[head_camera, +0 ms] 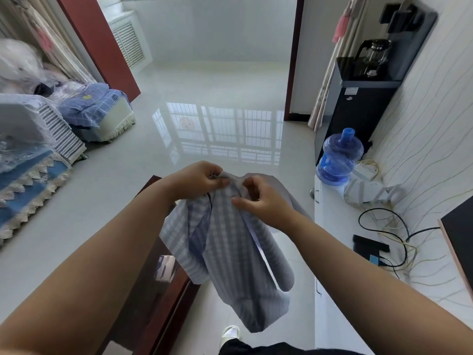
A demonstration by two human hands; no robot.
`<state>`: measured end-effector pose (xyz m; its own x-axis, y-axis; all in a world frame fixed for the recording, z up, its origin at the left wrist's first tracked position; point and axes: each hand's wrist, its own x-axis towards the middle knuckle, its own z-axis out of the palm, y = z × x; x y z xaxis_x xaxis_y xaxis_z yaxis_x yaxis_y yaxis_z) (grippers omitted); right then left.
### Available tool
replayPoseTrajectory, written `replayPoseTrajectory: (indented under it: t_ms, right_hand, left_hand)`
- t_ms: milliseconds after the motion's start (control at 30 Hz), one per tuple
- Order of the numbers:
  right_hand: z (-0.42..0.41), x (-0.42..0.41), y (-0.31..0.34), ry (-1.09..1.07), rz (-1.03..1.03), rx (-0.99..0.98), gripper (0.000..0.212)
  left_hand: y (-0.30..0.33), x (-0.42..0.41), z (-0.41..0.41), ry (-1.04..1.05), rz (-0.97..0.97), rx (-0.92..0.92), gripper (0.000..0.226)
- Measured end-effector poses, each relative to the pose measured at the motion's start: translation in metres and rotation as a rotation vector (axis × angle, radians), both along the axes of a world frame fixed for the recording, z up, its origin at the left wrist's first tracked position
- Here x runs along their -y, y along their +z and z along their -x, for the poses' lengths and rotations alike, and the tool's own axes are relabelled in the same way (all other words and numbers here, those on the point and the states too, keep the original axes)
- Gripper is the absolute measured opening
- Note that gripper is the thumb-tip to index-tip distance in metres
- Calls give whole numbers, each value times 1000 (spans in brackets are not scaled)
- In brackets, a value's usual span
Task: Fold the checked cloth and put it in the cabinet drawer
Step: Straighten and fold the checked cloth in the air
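Note:
The checked cloth, pale blue and white, hangs in loose folds in the air in front of me, above the floor. My left hand grips its top edge with curled fingers. My right hand pinches the same top edge just to the right, thumb and fingers closed on the fabric. Both hands are close together at chest height. The white cabinet stands to my right, two small drawer handles showing on its front; I see no drawer standing open.
A dark wooden table lies below my left arm. The cabinet top carries a blue water jug, cables and a black box. A black water dispenser stands further back. Covered sofas line the left; glossy floor lies ahead.

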<state>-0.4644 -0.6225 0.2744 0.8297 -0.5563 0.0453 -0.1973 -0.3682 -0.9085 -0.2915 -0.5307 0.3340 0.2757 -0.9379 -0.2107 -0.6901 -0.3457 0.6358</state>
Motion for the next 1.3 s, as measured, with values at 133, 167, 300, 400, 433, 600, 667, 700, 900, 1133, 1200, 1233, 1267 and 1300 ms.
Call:
replayPoseTrajectory:
  t_ms: [133, 167, 300, 400, 433, 600, 667, 700, 900, 1133, 1200, 1233, 1267, 1300]
  right_hand:
    - [4, 8, -2, -74, 243, 28, 25]
    - [5, 12, -2, -60, 270, 29, 22]
    - [15, 36, -1, -23, 281, -65, 29]
    - [21, 53, -5, 20, 186, -180, 14]
    - [24, 54, -7, 74, 174, -269, 17]
    - [36, 49, -28, 209, 161, -517, 33]
    - [38, 49, -30, 254, 179, -607, 36]
    - [38, 49, -31, 278, 188, -665, 46]
    - [35, 37, -38, 223, 317, -884, 98]
    - [29, 34, -50, 344, 282, -815, 64]
    - [32, 32, -54, 351, 271, -807, 50]
    - [35, 32, -57, 352, 264, -799, 44]
    - [37, 32, -61, 346, 260, -789, 39]
    - [39, 31, -66, 332, 262, -776, 36]
  left_hand:
    - [2, 1, 2, 3, -26, -22, 38]
    - [3, 1, 4, 0, -32, -35, 39]
    - [5, 0, 7, -21, -95, -69, 37]
    - [6, 1, 7, -28, -120, -104, 39]
    - [7, 1, 7, -23, -124, -108, 40]
    - [9, 1, 7, -20, -152, -119, 39]
    - [6, 0, 10, -41, -180, -128, 38]
    - [6, 0, 12, -49, -188, -128, 37]
    - [10, 0, 20, -103, -207, -117, 38]
    - [22, -4, 20, -161, -226, -151, 44]
    - [25, -6, 12, -134, -211, -125, 41]
    - [26, -8, 8, -117, -203, -117, 39]
    - [27, -10, 4, -99, -193, -112, 37]
    - [29, -12, 1, -83, -181, -114, 34]
